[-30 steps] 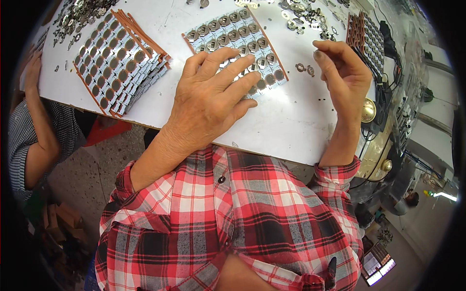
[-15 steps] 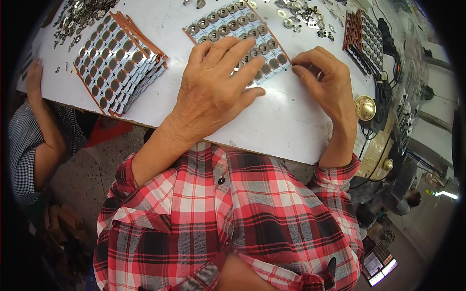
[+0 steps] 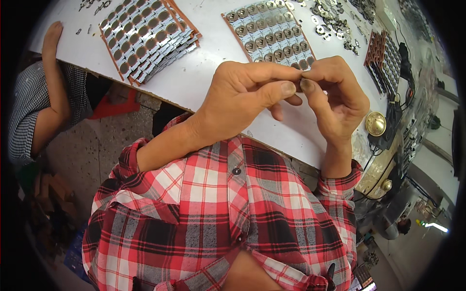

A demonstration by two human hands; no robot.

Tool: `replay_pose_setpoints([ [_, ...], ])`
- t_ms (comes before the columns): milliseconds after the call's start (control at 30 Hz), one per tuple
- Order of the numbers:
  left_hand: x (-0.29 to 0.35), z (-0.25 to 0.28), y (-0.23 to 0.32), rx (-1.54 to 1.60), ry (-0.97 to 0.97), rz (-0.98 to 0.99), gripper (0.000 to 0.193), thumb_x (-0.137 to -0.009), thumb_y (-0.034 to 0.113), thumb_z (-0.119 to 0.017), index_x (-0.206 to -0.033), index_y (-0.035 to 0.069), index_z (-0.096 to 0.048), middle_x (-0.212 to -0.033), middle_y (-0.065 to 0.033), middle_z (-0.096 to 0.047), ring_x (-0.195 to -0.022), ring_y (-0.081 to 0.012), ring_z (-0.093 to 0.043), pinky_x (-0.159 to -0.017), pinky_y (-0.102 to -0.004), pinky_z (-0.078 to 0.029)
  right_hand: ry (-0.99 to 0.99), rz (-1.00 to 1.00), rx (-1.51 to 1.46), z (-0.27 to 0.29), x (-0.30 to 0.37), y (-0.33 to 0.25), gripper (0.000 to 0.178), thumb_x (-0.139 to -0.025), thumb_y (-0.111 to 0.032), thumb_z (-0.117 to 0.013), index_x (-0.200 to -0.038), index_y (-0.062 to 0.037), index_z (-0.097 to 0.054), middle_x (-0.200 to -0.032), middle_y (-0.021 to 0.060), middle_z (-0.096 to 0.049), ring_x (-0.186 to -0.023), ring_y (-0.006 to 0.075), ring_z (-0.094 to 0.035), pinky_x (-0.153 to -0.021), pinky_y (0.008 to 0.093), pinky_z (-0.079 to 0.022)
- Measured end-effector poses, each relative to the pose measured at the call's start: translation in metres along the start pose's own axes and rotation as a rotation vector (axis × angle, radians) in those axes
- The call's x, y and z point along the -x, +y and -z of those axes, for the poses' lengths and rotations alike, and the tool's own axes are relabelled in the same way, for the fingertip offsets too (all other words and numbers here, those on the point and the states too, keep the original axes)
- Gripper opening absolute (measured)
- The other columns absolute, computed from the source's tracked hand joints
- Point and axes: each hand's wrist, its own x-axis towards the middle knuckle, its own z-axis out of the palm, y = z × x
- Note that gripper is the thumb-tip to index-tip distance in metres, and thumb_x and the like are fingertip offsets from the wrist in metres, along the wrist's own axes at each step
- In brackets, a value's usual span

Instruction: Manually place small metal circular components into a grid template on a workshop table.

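Note:
My left hand [image 3: 242, 94] and my right hand [image 3: 340, 92] meet in front of my chest, above the near edge of the white table. Thumbs and forefingers of both are pinched together, fingertips touching. Whatever sits between them is too small and too covered to make out. Just beyond the fingers lies a flat pale-blue sheet [image 3: 264, 42] with brown edge strips, carrying rows of round metal discs. My hands hide its nearest edge in part.
To the left is a stack of similar sheets [image 3: 145, 41], and another [image 3: 383, 60] stands at the right. Loose metal pieces [image 3: 332, 24] lie scattered at the back. A brass-coloured dome [image 3: 376, 123] sits beside cables at right. Another person's arm [image 3: 52, 92] rests at the far left.
My left hand has left the disc sheet and come right to meet my right hand, its spread fingers now pinched. The whole view has shifted, so the table appears farther right and higher.

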Motion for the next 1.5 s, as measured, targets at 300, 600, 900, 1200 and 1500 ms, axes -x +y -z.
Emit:
replay_pose_setpoints([
  [300, 0.000, 0.009, 0.000, -0.033, 0.042, -0.014, 0.016, -0.096, 0.003, -0.071, -0.111, -0.002, -0.070, -0.097, -0.0099, -0.074, -0.085, -0.0135, -0.070, -0.074, -0.0248, -0.058, 0.007, -0.331, -0.376, -0.002, 0.003, -0.014, 0.011, -0.090, 0.009, -0.068, -0.101, 0.0064, -0.069, -0.089, 0.0081, -0.070, -0.068, 0.0110, -0.065, -0.056, 0.0228, -0.052],
  [600, -0.021, 0.034, 0.017, -0.859, 0.018, -0.568, 0.028, -0.082, -0.003, -0.079, -0.108, 0.000, -0.070, -0.107, -0.0088, -0.073, -0.097, -0.0174, -0.071, -0.084, -0.0305, -0.056, 0.069, -0.453, -0.398, -0.003, -0.001, 0.005, 0.014, -0.093, 0.002, -0.071, -0.106, 0.0066, -0.069, -0.083, 0.0075, -0.071, -0.061, 0.0080, -0.062, -0.047, 0.0205, -0.047],
  [900, -0.050, 0.083, -0.002, -1.607, -0.045, -1.202, 0.042, -0.081, 0.015, -0.080, -0.118, -0.003, -0.069, -0.129, -0.0242, -0.066, -0.128, -0.0408, -0.058, -0.108, -0.0502, -0.046, -0.178, -0.370, 0.155, -0.016, 0.011, 0.011, 0.009, -0.094, 0.003, -0.071, -0.102, 0.0021, -0.069, -0.092, 0.0007, -0.071, -0.080, 0.0042, -0.064, -0.071, 0.0185, -0.048],
  [1200, -0.034, 0.062, 0.025, -1.384, -0.087, -0.708, 0.050, -0.077, 0.018, -0.081, -0.121, -0.002, -0.069, -0.132, -0.0227, -0.065, -0.129, -0.0404, -0.057, -0.108, -0.0504, -0.045, -0.223, -0.234, 0.315, -0.020, 0.009, 0.011, 0.010, -0.092, 0.003, -0.072, -0.101, 0.0009, -0.069, -0.087, -0.0016, -0.068, -0.074, 0.0025, -0.061, -0.063, 0.0173, -0.046],
  [1500, -0.034, 0.056, 0.021, -1.438, -0.080, -0.723, 0.051, -0.078, 0.018, -0.077, -0.121, -0.005, -0.065, -0.130, -0.0263, -0.063, -0.126, -0.0434, -0.056, -0.107, -0.0513, -0.045, -0.240, -0.195, 0.382, -0.027, 0.003, 0.004, 0.007, -0.092, 0.002, -0.072, -0.098, -0.0003, -0.069, -0.083, -0.0026, -0.066, -0.067, 0.0012, -0.054, -0.058, 0.0175, -0.040],
])
